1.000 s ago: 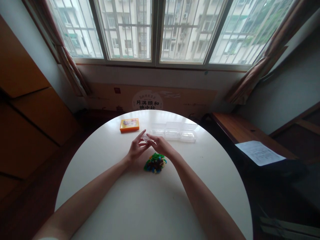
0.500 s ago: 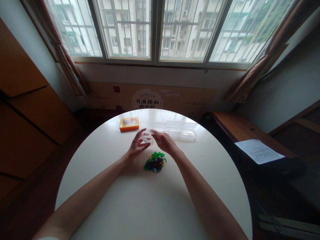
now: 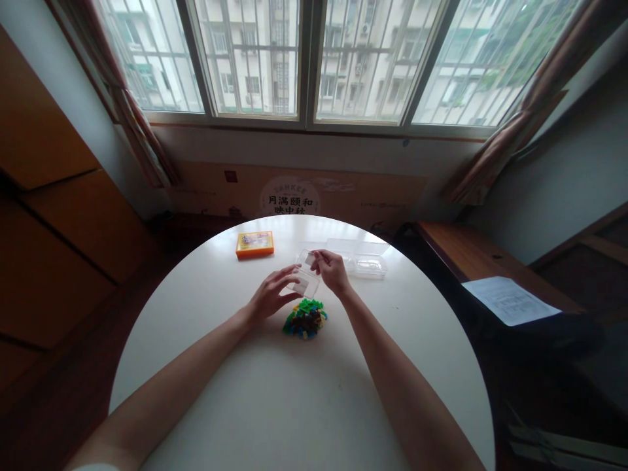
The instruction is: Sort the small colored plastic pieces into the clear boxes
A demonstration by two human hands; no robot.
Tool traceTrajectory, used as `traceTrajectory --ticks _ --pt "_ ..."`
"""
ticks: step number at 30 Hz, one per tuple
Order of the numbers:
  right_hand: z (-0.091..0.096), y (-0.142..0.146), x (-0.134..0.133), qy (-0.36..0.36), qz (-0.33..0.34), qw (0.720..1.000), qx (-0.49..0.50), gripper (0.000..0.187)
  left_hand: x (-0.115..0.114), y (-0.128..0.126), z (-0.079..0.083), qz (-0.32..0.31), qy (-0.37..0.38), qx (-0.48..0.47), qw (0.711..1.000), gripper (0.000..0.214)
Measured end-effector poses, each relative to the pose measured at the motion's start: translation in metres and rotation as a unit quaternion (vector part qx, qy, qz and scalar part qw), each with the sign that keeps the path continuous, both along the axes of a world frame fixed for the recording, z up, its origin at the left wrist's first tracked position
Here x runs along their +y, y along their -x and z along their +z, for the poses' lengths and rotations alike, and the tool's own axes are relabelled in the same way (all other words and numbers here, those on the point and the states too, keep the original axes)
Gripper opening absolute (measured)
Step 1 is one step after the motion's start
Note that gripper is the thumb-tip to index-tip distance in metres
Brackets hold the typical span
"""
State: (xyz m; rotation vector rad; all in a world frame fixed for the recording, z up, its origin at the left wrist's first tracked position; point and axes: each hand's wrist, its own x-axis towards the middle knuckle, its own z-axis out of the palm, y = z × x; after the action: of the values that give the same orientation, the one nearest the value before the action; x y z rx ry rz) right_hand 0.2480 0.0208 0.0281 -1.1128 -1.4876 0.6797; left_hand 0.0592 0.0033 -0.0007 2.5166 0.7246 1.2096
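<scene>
A small clear plastic box (image 3: 308, 286) with its hinged lid raised is between my two hands, just beyond a pile of small building bricks (image 3: 307, 319). The pile mixes green, brown, blue and yellow pieces. My left hand (image 3: 271, 292) grips the box's left side, thumb at the near edge and fingers on top. With thumb and fingers pinched, my right hand (image 3: 331, 269) holds the edge of the lid. Behind that hand stand more clear plastic boxes (image 3: 371, 265), one of them with its lid up.
An orange box (image 3: 254, 244) with a printed top lies at the back left of the round white table (image 3: 196, 366). To the right, a printed sheet of paper (image 3: 507, 299) rests beside a brown wooden desk (image 3: 456, 245). A window wall stands beyond the table.
The small box, closed between both hands before, now has its lid open. My right hand has moved right and pinches the lid; my left hand has shifted slightly towards me.
</scene>
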Motion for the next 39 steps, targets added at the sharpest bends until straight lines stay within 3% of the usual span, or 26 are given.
traceTrajectory --ticks 5,9,13,20,25,32,39 --pt "-0.003 -0.001 0.002 -0.002 -0.012 1.000 0.011 0.043 0.004 0.000 -0.003 0.006 0.004 -0.016 1.000 0.028" --pt "-0.008 -0.009 0.002 -0.025 -0.055 0.998 -0.024 0.043 0.014 0.006 -0.005 0.150 0.016 -0.051 0.987 0.024" --pt "-0.023 -0.016 0.002 -0.076 -0.107 0.988 -0.082 0.035 0.030 0.017 -0.012 0.271 0.047 -0.006 0.961 0.023" --pt "-0.043 -0.018 0.002 -0.114 -0.108 0.978 -0.135 0.028 0.042 0.022 -0.023 0.302 0.094 0.078 0.945 0.013" --pt "-0.044 -0.016 0.001 -0.112 -0.100 0.976 -0.159 0.029 0.031 0.016 -0.016 0.382 0.056 0.099 0.917 0.027" --pt "-0.046 -0.017 0.001 -0.094 -0.106 0.977 -0.159 0.031 0.010 0.006 -0.004 0.329 -0.015 0.210 0.921 0.028" --pt "-0.048 -0.017 0.004 -0.090 -0.100 0.977 -0.164 0.031 0.018 0.005 -0.017 0.292 0.005 0.190 0.937 0.043"
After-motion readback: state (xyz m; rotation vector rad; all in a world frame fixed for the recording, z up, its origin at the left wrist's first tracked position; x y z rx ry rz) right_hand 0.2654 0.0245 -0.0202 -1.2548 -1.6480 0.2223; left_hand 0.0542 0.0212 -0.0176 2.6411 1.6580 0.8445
